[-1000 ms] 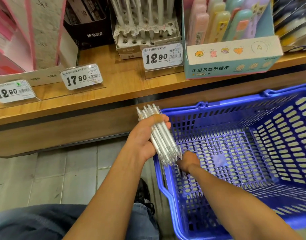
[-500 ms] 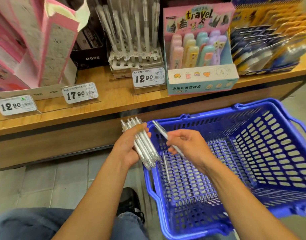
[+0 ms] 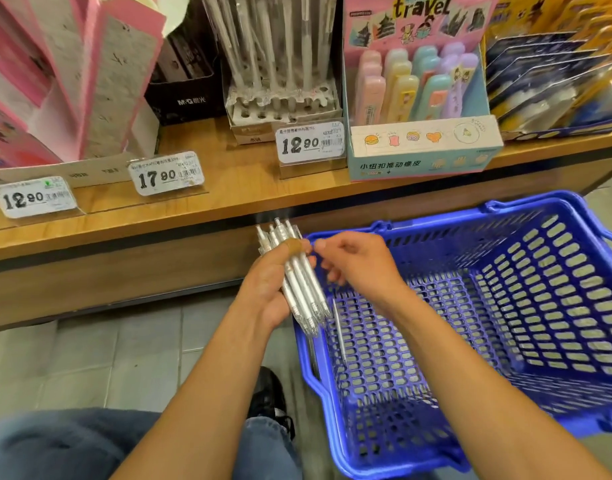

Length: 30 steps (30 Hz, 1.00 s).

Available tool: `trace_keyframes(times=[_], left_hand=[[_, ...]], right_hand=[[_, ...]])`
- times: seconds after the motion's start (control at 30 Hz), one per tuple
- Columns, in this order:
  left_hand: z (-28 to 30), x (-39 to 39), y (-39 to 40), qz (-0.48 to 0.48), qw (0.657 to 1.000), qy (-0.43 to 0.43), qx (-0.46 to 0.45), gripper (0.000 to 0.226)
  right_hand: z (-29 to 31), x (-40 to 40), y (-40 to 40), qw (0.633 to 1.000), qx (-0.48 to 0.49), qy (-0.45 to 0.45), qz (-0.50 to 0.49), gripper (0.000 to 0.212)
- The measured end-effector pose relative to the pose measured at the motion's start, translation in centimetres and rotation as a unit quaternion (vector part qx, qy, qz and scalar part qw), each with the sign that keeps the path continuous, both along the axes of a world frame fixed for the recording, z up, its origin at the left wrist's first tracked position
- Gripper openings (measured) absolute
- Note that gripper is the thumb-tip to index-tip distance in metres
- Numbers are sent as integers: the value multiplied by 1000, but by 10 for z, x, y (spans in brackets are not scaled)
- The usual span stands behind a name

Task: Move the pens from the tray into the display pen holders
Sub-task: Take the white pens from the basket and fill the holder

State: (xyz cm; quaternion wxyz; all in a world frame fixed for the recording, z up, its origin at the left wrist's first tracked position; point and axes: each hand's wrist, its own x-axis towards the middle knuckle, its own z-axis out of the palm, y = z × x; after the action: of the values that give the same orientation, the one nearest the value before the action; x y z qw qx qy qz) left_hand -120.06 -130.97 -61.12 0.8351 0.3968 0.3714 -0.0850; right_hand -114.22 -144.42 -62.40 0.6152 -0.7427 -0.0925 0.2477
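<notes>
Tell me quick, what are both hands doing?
Left hand: grips a bundle of white pens.
Right hand: fingers curled beside the bundle; cannot tell if it holds a pen.

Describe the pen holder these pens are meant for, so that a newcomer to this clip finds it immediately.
On the wooden shelf, look just left of the pastel "travel" eraser box. The pen holder is the whitish cardboard stand with round holes, some holding upright white pens, directly behind the middle 12.90 price tag.
</notes>
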Motion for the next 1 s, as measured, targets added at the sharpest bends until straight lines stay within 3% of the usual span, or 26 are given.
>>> trace_keyframes(times=[0.1,0.2,0.3,0.53,0.7,0.77,0.9,1.0], left_hand=[[-5,-1,2,0,1000,11,22,7],[-6,-3,5,-2,1000,6,11,9],[-7,-5,8,-4,1000,-20,-22,13],[-13,-6,11,-15,999,-21,-22,13],[-14,-11,21,-8,999,-18,-35,6],[-14,-12,26,-9,999,-12,-38,9],[-12,-10,26,-20,999,6,-34,16],[-6,-10,20,-40,998,42,-30,10]], right_hand=[[-60,21,-14,990,-105,50,-77,17],[-131,13,-19,950,-307,63,-6,20],[-176,-11,-13,900,-423,41,94,21],[-207,-25,2,837,-524,-50,151,39],[-207,-22,-8,786,-581,-33,208,65],[-204,-23,-12,801,-568,5,189,60],[-186,-16,-21,875,-468,67,108,20],[-155,-15,-36,906,-407,90,68,23]])
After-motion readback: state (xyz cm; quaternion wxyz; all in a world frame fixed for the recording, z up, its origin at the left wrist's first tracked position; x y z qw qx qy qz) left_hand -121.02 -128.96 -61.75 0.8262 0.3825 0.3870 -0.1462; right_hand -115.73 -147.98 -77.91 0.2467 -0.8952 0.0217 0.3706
